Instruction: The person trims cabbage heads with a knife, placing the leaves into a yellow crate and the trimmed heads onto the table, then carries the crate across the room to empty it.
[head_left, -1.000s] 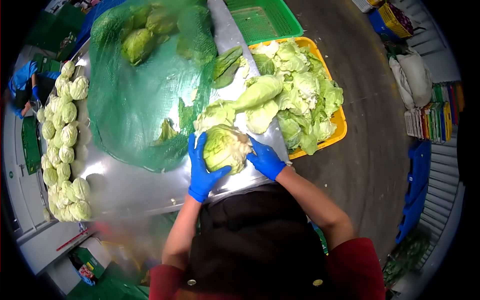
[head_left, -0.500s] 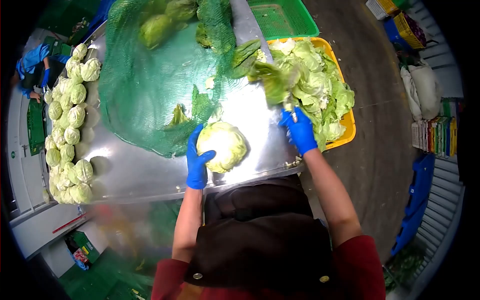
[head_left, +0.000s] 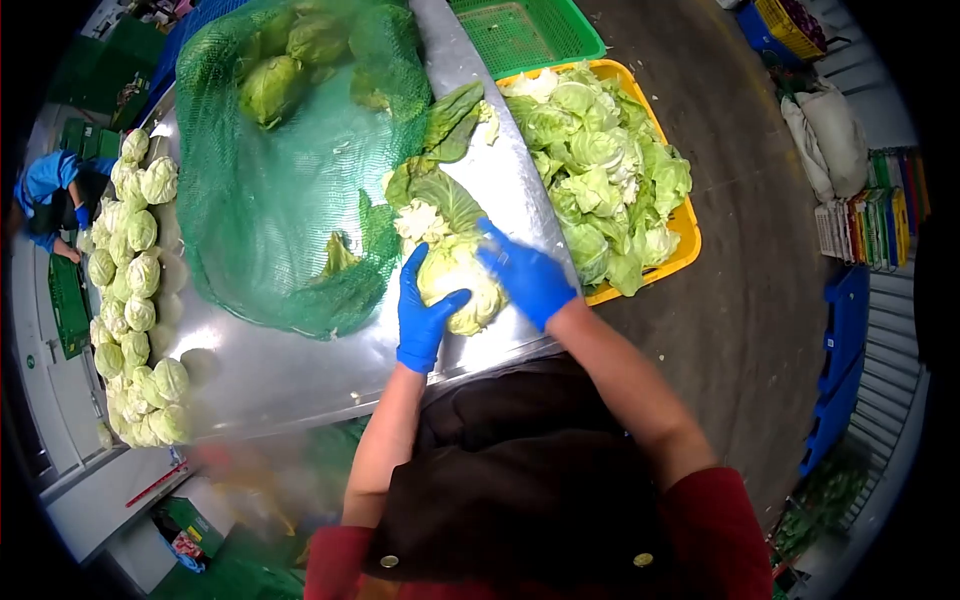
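A pale green cabbage (head_left: 470,290) sits on a shiny metal surface (head_left: 270,375), close to the edge nearest the person, within easy reach of both arms. The left hand (head_left: 422,318), in a blue glove, grasps its left side: the fingers reach up along the far left and the thumb lies over the near face, a hold that seems meant to steady the round head against rolling. The right hand (head_left: 535,284), also gloved, is at the cabbage's upper right, palm down, fingers pointing toward its top. It is slightly blurred, so whether it pinches a leaf or is released cannot be told.

Broad darker leaves (head_left: 445,195) lie just beyond the cabbage; whether they are attached is unclear. To its right, a yellow crate (head_left: 685,240) heaped with leaves (head_left: 610,150) stands against the surface's edge, probably so that leaves need travel only a short way. Left of and beyond the cabbage spreads a green mesh sack (head_left: 285,220) with whole heads (head_left: 270,90) at its far end. Well to the left, paler heads (head_left: 135,270) are packed along the far side, apparently grouped to keep them separate.

The left forearm rises nearly straight toward the cabbage, wrist fairly straight. The right forearm slants inward from the lower right, elbow outward.
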